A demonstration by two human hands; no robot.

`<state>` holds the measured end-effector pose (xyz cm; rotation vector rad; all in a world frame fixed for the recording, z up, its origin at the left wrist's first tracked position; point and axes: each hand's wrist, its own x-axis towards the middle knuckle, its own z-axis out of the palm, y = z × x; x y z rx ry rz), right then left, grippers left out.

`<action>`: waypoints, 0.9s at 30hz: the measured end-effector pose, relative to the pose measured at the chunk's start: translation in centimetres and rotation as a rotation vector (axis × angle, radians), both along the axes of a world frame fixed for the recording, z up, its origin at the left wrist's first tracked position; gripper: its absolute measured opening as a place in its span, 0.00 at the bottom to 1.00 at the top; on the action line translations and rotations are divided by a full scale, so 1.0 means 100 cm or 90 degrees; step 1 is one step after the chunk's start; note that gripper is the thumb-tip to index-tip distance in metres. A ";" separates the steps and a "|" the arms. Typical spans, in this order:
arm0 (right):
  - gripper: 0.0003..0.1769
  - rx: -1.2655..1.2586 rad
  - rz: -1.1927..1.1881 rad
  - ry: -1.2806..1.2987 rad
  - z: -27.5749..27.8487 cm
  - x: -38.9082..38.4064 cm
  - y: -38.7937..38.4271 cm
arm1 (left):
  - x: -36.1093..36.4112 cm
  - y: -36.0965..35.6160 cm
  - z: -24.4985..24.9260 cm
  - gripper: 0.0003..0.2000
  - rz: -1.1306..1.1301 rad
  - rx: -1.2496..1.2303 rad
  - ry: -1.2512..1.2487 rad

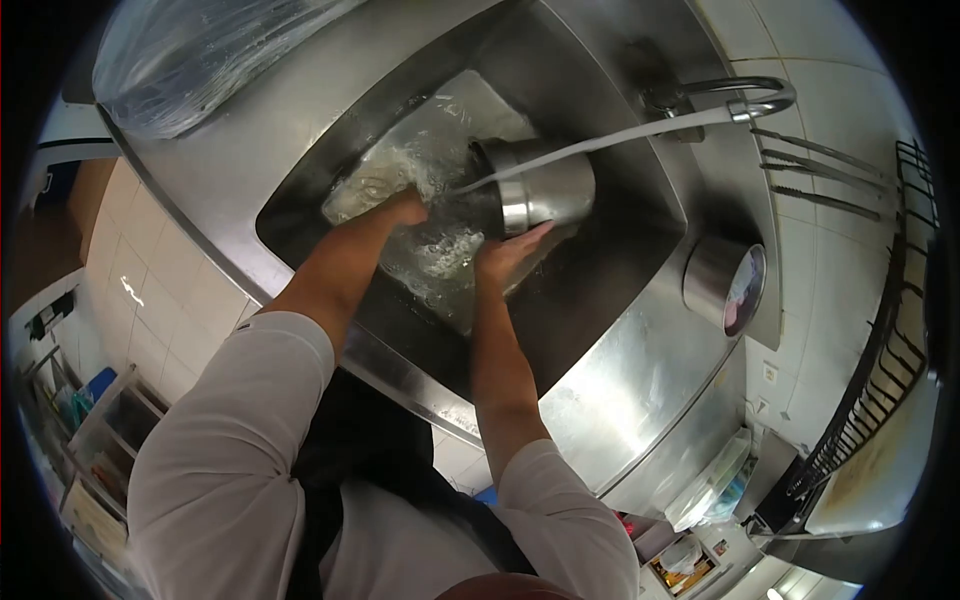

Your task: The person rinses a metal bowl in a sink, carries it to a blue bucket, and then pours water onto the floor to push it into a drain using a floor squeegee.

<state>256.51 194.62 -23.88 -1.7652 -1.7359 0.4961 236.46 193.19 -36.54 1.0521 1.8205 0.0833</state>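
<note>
A shiny metal pot (560, 183) lies tipped on its side in the steel sink (610, 285), its mouth facing left. My right hand (512, 254) holds the pot from below, fingers stretched along its side near the rim. In front of the pot's mouth, my left hand (407, 208) is in the splashing water, its fingers hidden by the wrist and the spray. A stream of water (610, 142) pours from the curved faucet (765, 100) between my hand and the pot. Foamy, rippling water (450, 250) spreads around both hands.
A metal container (722, 285) with something pinkish inside stands on the counter right of the sink. Several metal rods (825, 172) and a black wire rack (870, 385) are by the tiled wall. Clear plastic wrapping (200, 60) covers something at the upper left.
</note>
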 end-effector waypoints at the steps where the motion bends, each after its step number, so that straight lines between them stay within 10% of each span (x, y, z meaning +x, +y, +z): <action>1: 0.49 -0.013 0.018 -0.035 -0.009 -0.007 -0.004 | -0.004 -0.001 -0.011 0.23 -0.051 0.028 -0.009; 7: 0.57 -0.201 0.037 0.088 -0.024 -0.026 -0.040 | -0.041 -0.011 0.023 0.19 0.148 -0.017 0.062; 14: 0.59 -0.284 0.220 0.044 0.013 -0.001 -0.053 | -0.082 -0.034 0.060 0.17 -0.015 0.154 0.066; 19: 0.17 -0.706 0.026 0.449 0.011 0.034 -0.025 | -0.069 -0.041 0.079 0.16 0.187 -0.029 -0.121; 22: 0.10 -0.853 -0.084 0.447 0.011 0.052 -0.014 | -0.071 -0.041 0.016 0.13 -0.018 0.043 -0.119; 27: 0.18 -0.795 0.029 0.442 0.078 0.099 -0.039 | -0.026 -0.067 0.222 0.11 0.155 0.012 -0.115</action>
